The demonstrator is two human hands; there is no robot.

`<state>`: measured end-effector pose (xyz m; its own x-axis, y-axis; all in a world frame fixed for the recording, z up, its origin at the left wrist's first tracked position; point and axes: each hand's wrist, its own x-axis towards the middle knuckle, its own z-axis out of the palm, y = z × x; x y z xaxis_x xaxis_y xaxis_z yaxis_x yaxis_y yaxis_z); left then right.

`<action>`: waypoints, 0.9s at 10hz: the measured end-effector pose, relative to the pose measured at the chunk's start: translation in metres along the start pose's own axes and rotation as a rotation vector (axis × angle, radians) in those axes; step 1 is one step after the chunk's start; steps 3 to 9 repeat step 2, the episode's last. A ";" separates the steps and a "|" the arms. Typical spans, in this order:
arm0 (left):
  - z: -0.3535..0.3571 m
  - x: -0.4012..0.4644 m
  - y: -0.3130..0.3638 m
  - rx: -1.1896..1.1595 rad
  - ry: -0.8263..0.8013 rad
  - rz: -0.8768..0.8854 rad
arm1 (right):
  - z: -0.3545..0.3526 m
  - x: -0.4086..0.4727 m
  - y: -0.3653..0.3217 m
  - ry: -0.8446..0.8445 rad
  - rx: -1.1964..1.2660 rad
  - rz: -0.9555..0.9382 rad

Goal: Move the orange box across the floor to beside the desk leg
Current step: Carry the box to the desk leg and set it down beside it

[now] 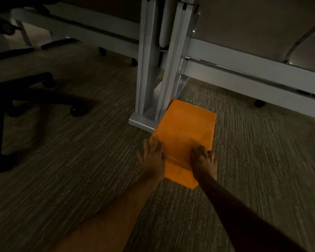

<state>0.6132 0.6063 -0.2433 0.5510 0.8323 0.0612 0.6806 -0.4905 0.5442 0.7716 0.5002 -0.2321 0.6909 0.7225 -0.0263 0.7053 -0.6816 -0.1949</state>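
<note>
Orange is the brightest colour in a dim office scene: an orange box (186, 137), rectangular and flat-topped, lies on the carpeted floor (65, 160) near the middle of the view. Its far left edge sits right against the foot of a pale grey desk leg (153, 73), a tall metal upright that rises out of the top of the frame. The box stretches from that foot back toward the viewer, slightly angled to the right.

Two bare forearms reach in from the bottom of the frame. The left hand (153, 157) rests at the near left corner of the box, fingers spread open and laid partly on the top and partly over the side. The right hand (204, 159) presses on the near right part of the box top, fingers bent and loosely curled over the near edge. Neither hand is closed around the box; both lie flat or draped on it. The left hand is slightly blurred.

The carpet is grey-green with fine ribbed lines. To the left, in deep shadow, the black base of an office chair (35, 95) stands with its castors on the floor, well apart from the box. Behind the desk leg, pale grey horizontal rails (253, 70) run off to the right and left, low above the carpet, with small dark castors beneath them.
</note>
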 end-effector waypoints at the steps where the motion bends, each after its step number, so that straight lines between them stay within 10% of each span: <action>1: -0.005 -0.036 -0.004 0.050 -0.055 0.067 | -0.018 -0.013 -0.002 -0.071 0.151 -0.037; 9: -0.014 -0.070 0.005 0.008 -0.030 0.041 | -0.027 -0.044 -0.006 0.008 0.184 -0.106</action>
